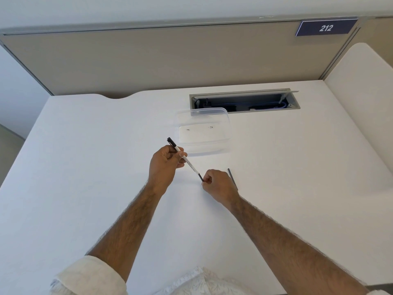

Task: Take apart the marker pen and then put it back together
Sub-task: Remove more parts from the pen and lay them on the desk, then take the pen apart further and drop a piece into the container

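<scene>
A slim white marker pen (190, 165) with a black cap at its far end is held slantwise above the white desk (85, 167). My left hand (164, 165) grips the upper part of its barrel, just below the cap. My right hand (219, 185) pinches the dark lower end of the pen between thumb and fingers. A thin dark rod-like part (232, 178) lies on the desk just right of my right hand, partly hidden behind it.
A clear plastic container (203, 130) stands just beyond the hands. Behind it an open cable hatch (244, 101) is set into the desk. A beige partition with a "212" sign (326, 28) closes the back; a white side panel rises at the right.
</scene>
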Demonstrator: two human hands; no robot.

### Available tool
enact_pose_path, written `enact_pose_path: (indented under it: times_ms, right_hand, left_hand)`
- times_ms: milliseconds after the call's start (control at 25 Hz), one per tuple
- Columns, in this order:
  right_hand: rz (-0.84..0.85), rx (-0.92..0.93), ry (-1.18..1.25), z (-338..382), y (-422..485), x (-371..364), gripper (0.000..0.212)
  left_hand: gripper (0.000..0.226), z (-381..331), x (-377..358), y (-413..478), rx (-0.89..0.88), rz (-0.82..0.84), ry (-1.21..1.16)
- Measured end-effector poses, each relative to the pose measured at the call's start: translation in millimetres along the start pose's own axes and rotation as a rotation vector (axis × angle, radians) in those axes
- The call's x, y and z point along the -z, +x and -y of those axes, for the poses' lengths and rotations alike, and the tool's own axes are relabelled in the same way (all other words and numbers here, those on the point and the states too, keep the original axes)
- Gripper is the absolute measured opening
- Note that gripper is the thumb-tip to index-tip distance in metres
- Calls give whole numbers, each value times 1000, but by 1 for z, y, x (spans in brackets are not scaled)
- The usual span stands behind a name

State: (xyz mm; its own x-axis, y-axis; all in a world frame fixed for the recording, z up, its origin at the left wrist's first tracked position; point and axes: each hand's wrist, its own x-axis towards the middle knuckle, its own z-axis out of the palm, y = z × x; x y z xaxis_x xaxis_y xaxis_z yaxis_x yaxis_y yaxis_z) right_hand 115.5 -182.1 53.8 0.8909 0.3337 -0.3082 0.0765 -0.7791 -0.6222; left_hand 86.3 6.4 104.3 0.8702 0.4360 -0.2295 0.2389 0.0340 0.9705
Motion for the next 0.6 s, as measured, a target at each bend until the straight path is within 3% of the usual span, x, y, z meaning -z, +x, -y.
enact_pose_path:
  times_ms: [320, 600]
  right_hand:
    - [-110, -54, -293, 4, 9, -13, 11]
    - [-134, -57, -269, 5, 5, -13, 8]
  left_hand:
    - [3, 3, 8, 2, 19, -20, 9]
    - [5, 10, 11, 0, 46, -23, 58]
